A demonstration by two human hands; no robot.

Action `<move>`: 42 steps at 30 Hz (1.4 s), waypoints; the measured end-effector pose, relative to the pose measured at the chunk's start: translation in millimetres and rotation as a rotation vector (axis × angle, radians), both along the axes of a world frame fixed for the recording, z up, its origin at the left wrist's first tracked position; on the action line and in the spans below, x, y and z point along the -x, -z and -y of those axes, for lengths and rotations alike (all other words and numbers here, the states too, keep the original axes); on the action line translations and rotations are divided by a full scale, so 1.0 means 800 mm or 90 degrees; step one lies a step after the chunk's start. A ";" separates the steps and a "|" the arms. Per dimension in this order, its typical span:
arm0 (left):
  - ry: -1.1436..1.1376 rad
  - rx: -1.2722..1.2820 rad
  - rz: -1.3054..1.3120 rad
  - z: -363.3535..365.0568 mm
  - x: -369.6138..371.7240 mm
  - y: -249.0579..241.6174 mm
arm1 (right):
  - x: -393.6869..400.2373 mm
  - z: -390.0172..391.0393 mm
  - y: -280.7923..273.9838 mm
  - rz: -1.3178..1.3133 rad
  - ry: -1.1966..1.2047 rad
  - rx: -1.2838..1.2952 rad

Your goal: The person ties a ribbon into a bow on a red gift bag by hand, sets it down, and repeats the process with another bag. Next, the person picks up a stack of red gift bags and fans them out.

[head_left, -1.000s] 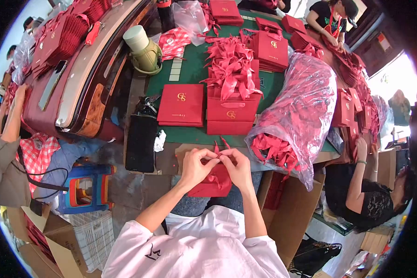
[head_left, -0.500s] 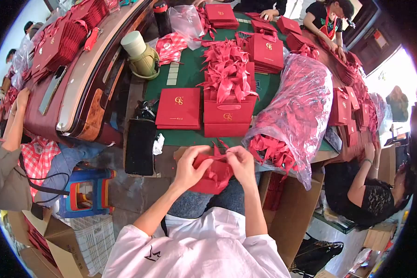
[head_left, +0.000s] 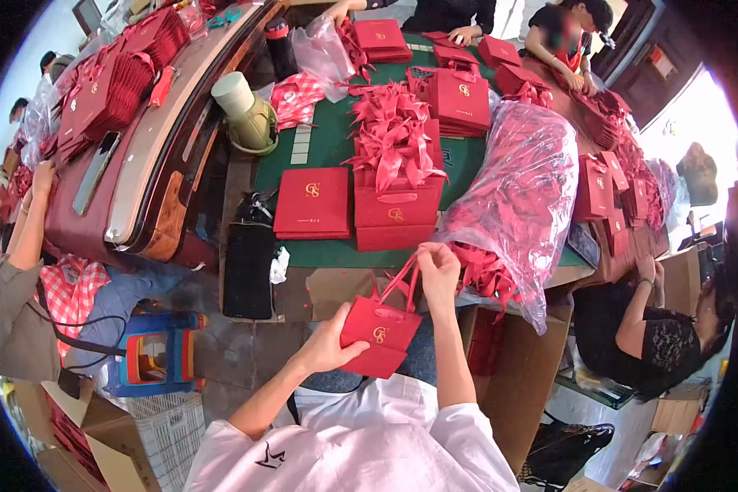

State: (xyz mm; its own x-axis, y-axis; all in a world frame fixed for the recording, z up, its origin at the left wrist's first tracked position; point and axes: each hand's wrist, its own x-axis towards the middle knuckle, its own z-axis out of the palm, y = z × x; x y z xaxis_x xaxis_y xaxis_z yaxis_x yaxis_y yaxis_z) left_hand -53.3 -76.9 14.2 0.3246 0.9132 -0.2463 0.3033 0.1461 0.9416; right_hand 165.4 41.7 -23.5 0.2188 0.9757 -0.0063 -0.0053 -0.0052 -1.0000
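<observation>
In the head view, the left hand (head_left: 326, 346) is clamped on the lower left corner of a small red gift bag (head_left: 380, 334), thumb over its front face, while the right hand (head_left: 437, 267) at about 1 o'clock from the bag pinches the top of its ribbon handle (head_left: 402, 279), drawn up taut; the bag hangs tilted over the person's lap, just below the near edge of the green table (head_left: 328, 139). Straight ahead at 12 o'clock from the bag a stack of finished bags (head_left: 396, 215) stands on the table, with a heap of loose red ribbons (head_left: 394, 135) piled on and behind it. At 11 o'clock a flat pile of red bags (head_left: 312, 202) lies just beside that stack, and left of it a black pouch (head_left: 250, 257) hangs over the table edge with a crumpled white scrap (head_left: 280, 265) touching its right side. At 2 o'clock a big clear plastic sack (head_left: 521, 193) full of red ribbons slumps off the table edge, crowding close against the right hand. Far off at 10 o'clock an olive green jug (head_left: 247, 112) with a pale lid sits by the curved wooden rim. At 3 o'clock a co-worker in black (head_left: 644, 344) sits low, an arm raised to more red bags; at 9 o'clock another person's arm (head_left: 26, 221) reaches upward
</observation>
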 end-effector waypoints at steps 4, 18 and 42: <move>-0.026 -0.072 0.070 -0.001 0.002 0.003 | -0.004 0.007 -0.016 0.008 -0.040 0.066; -0.253 -0.380 0.211 -0.155 -0.021 -0.078 | -0.003 0.102 0.028 -0.039 -0.029 0.048; -0.427 -0.594 -0.246 -0.189 -0.081 0.032 | 0.007 0.117 0.045 0.116 -0.024 0.015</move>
State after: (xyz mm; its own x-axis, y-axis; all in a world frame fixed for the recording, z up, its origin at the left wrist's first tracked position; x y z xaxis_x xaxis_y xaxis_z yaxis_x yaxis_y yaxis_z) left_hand 11.5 74.4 -11.2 -0.2303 0.7498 0.6202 0.7121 -0.3045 0.6326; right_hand 160.1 -51.9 -59.5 0.1819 0.9833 0.0069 0.1762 -0.0257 -0.9840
